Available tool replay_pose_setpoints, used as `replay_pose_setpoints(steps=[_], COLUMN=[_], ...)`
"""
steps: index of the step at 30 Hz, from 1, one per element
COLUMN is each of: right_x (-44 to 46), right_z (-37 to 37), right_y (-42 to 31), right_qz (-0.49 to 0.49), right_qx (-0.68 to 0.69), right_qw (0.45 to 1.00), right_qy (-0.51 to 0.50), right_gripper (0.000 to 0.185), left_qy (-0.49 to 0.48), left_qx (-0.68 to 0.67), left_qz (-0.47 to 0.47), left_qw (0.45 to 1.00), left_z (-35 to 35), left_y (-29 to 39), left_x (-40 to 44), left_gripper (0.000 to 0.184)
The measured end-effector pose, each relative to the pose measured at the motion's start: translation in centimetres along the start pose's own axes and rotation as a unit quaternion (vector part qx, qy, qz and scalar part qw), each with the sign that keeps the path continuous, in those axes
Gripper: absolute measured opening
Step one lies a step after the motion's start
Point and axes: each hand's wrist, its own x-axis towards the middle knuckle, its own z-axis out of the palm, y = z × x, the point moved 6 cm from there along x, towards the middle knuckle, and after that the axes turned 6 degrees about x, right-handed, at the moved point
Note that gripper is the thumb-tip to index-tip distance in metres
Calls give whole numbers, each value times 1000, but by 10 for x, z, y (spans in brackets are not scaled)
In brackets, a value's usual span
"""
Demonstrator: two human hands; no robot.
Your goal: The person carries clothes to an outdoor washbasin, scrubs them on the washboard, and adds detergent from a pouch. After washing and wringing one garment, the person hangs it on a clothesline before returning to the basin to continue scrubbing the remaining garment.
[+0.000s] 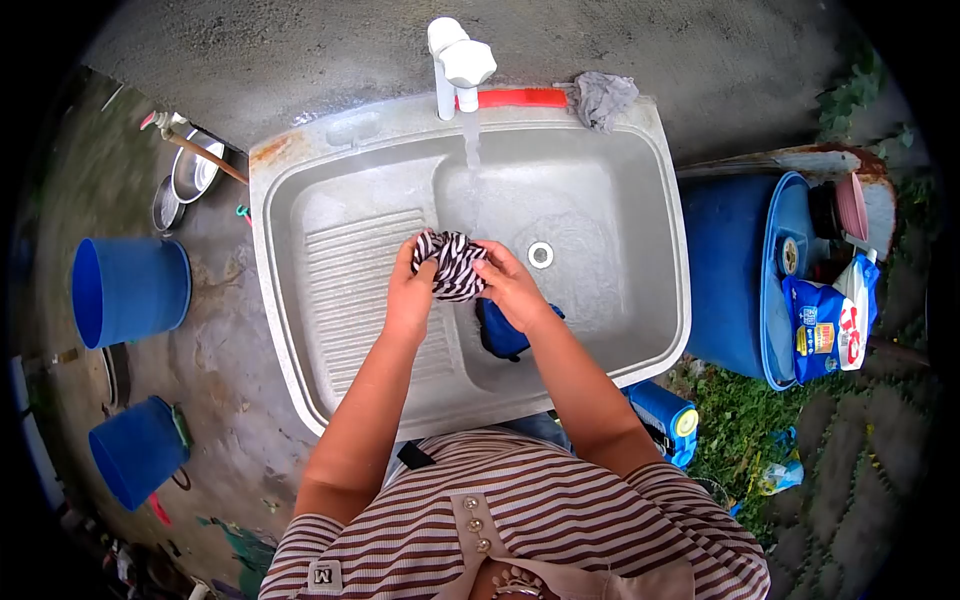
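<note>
Extending over the front rim of the grey sink [465, 418], two bare forearms [365, 410] are framed by raised edges that are rounded at the corners. Room for moving is left to either side: on the left over the ribbed board [365, 290], on the right over the deeper basin [600, 210] around the drain [540, 255]. On the basin floor, a blue bundle [503, 330] is partly hidden by the right forearm. Slightly farther in, well inside the edges, a striped cloth [455, 270] is held by both hands: its left side is grasped by the left grip [408, 290], its right side by the right grip [508, 288], the fingers being closed on the folds. The cloth is bunched directly between them, near the line where board and basin meet. Behind it, a stream of water [472, 145] is let down from a white tap [445, 70]; whether the cloth is reached by it cannot be told. The back edge is partly taken up by a red strip [525, 98] and a crumpled grey rag [602, 98]. Beyond the right edge, a blue barrel [725, 260] is placed close alongside; off to the left, two blue buckets [135, 290] are seen well apart from the sink.
</note>
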Motion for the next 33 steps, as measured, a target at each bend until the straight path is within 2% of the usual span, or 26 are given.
replay_pose_setpoints(steps=[1,2,3,4,5,6,7,8,9,12,15,17,18,19,21,23,24,25,26,27,28,29,30,31,32,33], right_x=[7,14,23,28,34,44,59,75,86,108,128,121,119,113,58,-25,-37,-47,-53,-43,-24,0,31,56,66,66], right_z=[-1,-12,-27,-44,-63,-87,-120,-157,-179,-208,-169,-103,-93,-82,-24,57,69,86,102,108,110,110,109,103,101,106], right_y=[-11,-25,-34,-47,-60,-64,-56,-48,-45,-50,-21,15,37,58,15,-42,-54,-60,-63,-70,-71,-68,-54,-31,-1,20], right_qz=[-10,-21,-62,-75,-100,-120,-119,-130,-137,-128,-177,-137,-71,-3,-131,-310,-313,-307,-301,-272,-276,-276,-276,-275,-272,-367], right_qx=[-22,-19,-3,-89,-281,-461,-461,-524,-584,-515,-509,-610,-468,-311,-262,-356,-356,-388,-419,-415,-431,-445,-452,-459,-457,-502], right_qw=[1000,999,995,987,942,859,860,815,765,790,784,766,869,942,948,881,880,862,837,853,853,851,847,845,846,783], right_qy=[-19,38,76,114,153,185,186,211,235,306,307,149,141,127,122,-30,-36,-109,-183,-162,-105,-47,-35,-22,-27,-18], right_gripper=[34,24,24,40,51,62,62,70,79,78,73,63,56,49,35,27,27,25,23,23,22,22,22,23,23,22], left_qy=[4,5,3,-1,-1,-15,-29,-9,-8,-62,-99,-93,-91,-72,-50,-141,-135,-132,-96,-56,-11,-5,60,119,124,210], left_qx=[-40,-42,-12,18,17,72,126,124,125,43,-12,-54,-54,-61,-73,-228,-241,-244,-214,-184,-162,-165,41,248,250,391], left_qz=[-1,1,-31,-63,-65,-96,-125,-72,-75,-95,-161,-201,-200,-238,-269,-325,-349,-343,-284,-225,-207,-205,-87,33,29,128], left_qw=[999,999,999,998,998,993,984,990,989,993,982,974,974,967,959,907,895,897,930,955,965,965,994,961,960,887], left_z=[7,11,16,19,15,8,2,-4,-11,-15,-1,9,13,16,16,24,21,16,5,-5,-21,-32,-56,-71,-76,-79], left_y=[6,13,30,37,34,24,14,9,0,-18,-27,-30,-30,-33,-27,-11,3,-2,-13,-24,-37,-41,-30,-16,-20,-7], left_x=[3,4,-1,-5,-2,2,6,5,5,-1,-14,-18,-17,-16,-5,-11,-17,-20,-15,-8,0,6,16,15,9,-1], left_gripper=[55,55,58,61,61,65,68,64,64,59,55,61,61,66,71,67,54,54,50,47,32,32,28,24,24,22])
